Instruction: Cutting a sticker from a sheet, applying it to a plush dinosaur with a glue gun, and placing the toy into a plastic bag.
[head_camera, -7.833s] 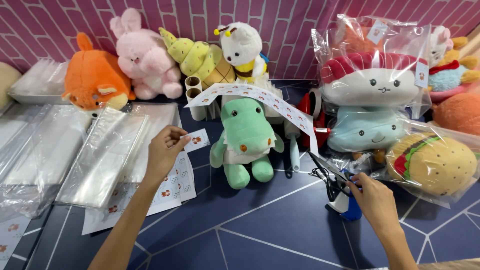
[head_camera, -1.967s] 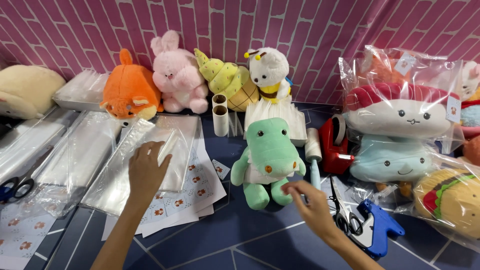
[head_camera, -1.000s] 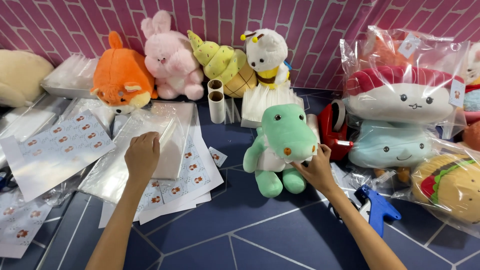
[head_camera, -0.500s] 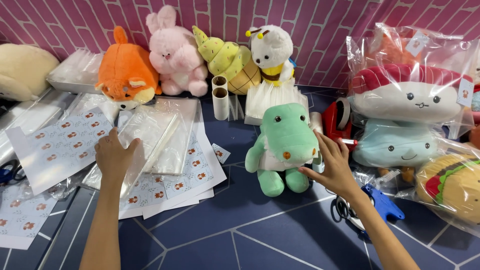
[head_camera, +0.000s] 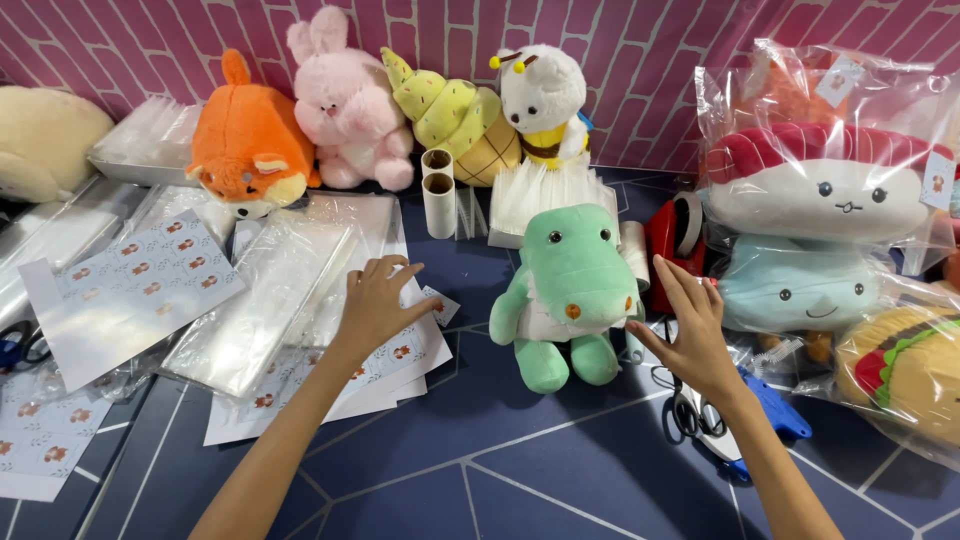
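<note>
Green crocodile plush remains unbagged just left of the right hand, fingers spread, holding nothing. Left hand, fingers apart, rests on clear bags; bagging not begun.

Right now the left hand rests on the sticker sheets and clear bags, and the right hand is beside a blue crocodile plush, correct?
Not quite: the crocodile plush is green, not blue, as the head view shows. The rest holds: the left hand rests on the sticker sheets and clear bags, and the right hand is beside the plush.
</note>
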